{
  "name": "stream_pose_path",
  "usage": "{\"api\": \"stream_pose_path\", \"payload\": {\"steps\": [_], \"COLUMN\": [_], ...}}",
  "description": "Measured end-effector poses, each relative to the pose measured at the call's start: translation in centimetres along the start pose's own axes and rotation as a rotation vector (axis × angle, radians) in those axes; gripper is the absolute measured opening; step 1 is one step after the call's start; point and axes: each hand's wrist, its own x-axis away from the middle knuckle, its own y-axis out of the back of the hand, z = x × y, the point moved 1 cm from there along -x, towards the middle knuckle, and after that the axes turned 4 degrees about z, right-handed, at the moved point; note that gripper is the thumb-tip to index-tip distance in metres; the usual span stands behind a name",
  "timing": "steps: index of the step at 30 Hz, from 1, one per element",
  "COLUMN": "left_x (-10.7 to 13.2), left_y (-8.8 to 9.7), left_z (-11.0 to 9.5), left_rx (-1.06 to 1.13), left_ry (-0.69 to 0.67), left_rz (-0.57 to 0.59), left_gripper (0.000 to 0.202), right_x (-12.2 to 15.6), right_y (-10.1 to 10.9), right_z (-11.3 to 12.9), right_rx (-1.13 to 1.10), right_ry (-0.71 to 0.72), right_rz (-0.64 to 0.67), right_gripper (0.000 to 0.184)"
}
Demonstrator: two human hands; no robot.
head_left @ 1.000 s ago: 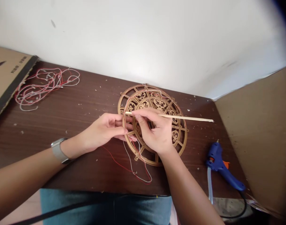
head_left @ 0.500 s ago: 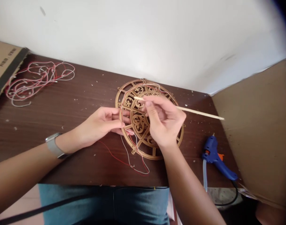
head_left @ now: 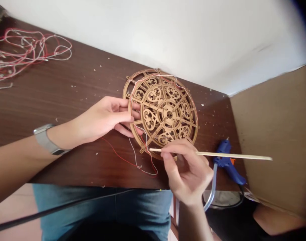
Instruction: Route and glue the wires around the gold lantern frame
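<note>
A round, gold-brown fretwork disc (head_left: 165, 112) lies on the dark wooden table (head_left: 67, 97), with thin red and white wires (head_left: 140, 160) running along its rim and trailing toward the front edge. My left hand (head_left: 105, 117) pinches the disc's left rim between thumb and fingers. My right hand (head_left: 186, 170) is closed on a long thin wooden stick (head_left: 230, 155), held level just in front of the disc's near edge, with its left tip by the wires.
A blue glue gun (head_left: 228, 164) lies at the table's right front, partly behind the stick. A tangle of red and white wires (head_left: 24, 50) sits at the far left. A cardboard panel (head_left: 275, 134) walls the right side; a white wall (head_left: 168, 30) stands behind.
My right hand drew the stick back off the disc's top toward me, uncovering the disc's centre. My left hand kept its hold on the rim. The view shifted left.
</note>
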Motion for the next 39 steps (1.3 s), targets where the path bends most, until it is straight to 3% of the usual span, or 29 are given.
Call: {"api": "stream_pose_path", "payload": {"steps": [5, 10, 20, 31, 33, 39], "left_x": [0.0, 0.0, 0.1, 0.2, 0.3, 0.3], "left_y": [-0.1, -0.1, -0.2, -0.2, -0.2, -0.4], "left_z": [-0.3, -0.3, -0.2, -0.2, -0.3, -0.7], "left_rx": [-0.021, -0.028, -0.034, -0.024, -0.014, -0.033], "left_ry": [0.005, 0.017, 0.018, 0.039, 0.030, 0.020], "left_rz": [-0.012, -0.028, -0.030, -0.074, -0.054, -0.046], "left_gripper": [0.035, 0.043, 0.034, 0.041, 0.040, 0.037], "right_x": [0.6, 0.0, 0.3, 0.8, 0.8, 1.4], "right_y": [-0.9, -1.2, -1.6, -1.9, -1.6, -0.6], "right_z": [-1.5, -1.1, -1.2, -1.6, -1.7, -3.2], "right_rx": [-0.047, 0.002, 0.071, 0.000, -0.047, -0.480], "right_ry": [-0.029, -0.009, 0.016, 0.000, -0.009, -0.123], "right_rz": [0.012, 0.030, 0.062, 0.091, 0.076, -0.075], "right_gripper": [0.013, 0.009, 0.011, 0.016, 0.016, 0.016]}}
